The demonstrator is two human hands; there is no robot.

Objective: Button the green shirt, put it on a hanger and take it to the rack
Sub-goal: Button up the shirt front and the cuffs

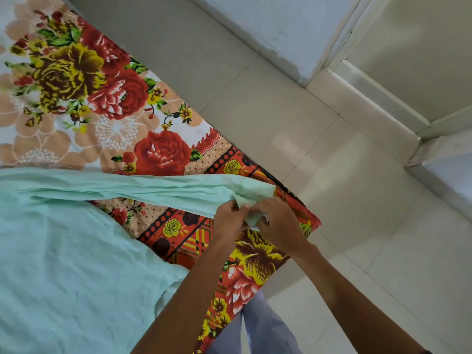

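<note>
The pale green shirt (pixel 63 264) lies spread on a bed covered with a floral sheet (pixel 84 80). One long sleeve (pixel 143 186) stretches to the right toward the bed's corner. My left hand (pixel 228 218) and my right hand (pixel 277 222) meet at the sleeve's cuff (pixel 255 191), each pinching a part of the cuff's fabric between the fingers. The cuff is folded and bunched, so I cannot tell whether a button sits between my fingers. No hanger or rack shows in the head view.
The bed's corner (pixel 315 222) ends just right of my hands. Beyond it lies a light tiled floor (pixel 344 200). A wall base and a door frame (pixel 370 93) run across the top right. My legs in light trousers (pixel 265 328) stand beside the bed.
</note>
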